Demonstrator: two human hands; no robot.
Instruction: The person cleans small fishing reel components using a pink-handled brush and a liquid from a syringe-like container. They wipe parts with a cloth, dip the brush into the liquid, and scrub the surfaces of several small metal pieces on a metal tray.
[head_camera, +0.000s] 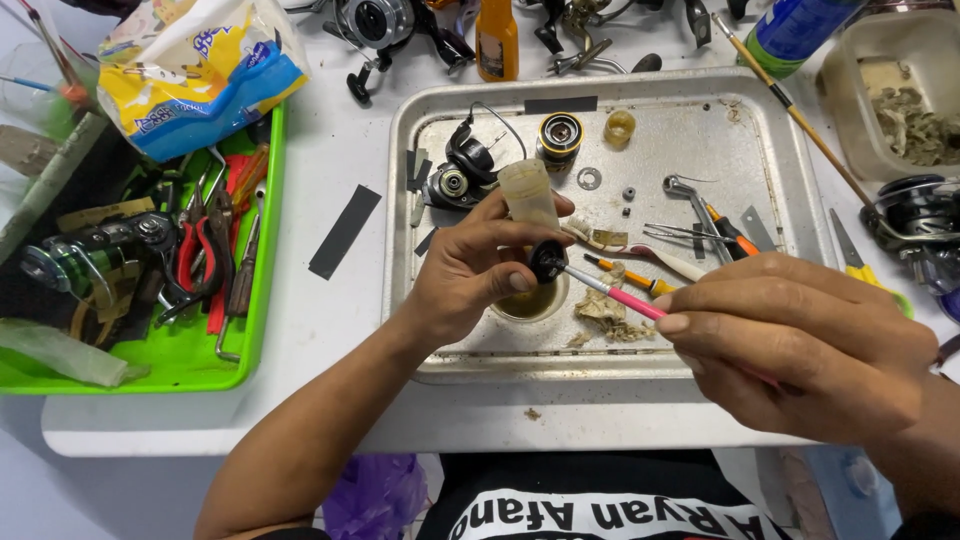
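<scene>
While scanning from the left: green tray sitting at the far left edge, holding red-handled pliers, a dark fishing reel and loose hand tools; yellow-and-blue plastic bag lying over its top corner. Black tape strip lying flat on the white table, between green tray and metal tray.

Moving right: left hand hovering over the metal tray, fingers curled shut, pinching a small black round part between thumb and fingertips, translucent grease tube also resting against those fingers, standing roughly upright. Small cup of yellowish fluid sitting directly under the part, mostly hidden by the hand.

Continuing right: pink-handled brush running along a shallow diagonal, long axis pointing up-left, tip touching the black round part, handle end disappearing into the right hand. Right hand closed around the handle, thumb and forefinger clamping it, sitting lower right of the part; left hand being the nearer one, already on it.

Beyond, on the metal tray: dismantled reel body, gold-and-black spool, washer, wrench, tweezers.
</scene>
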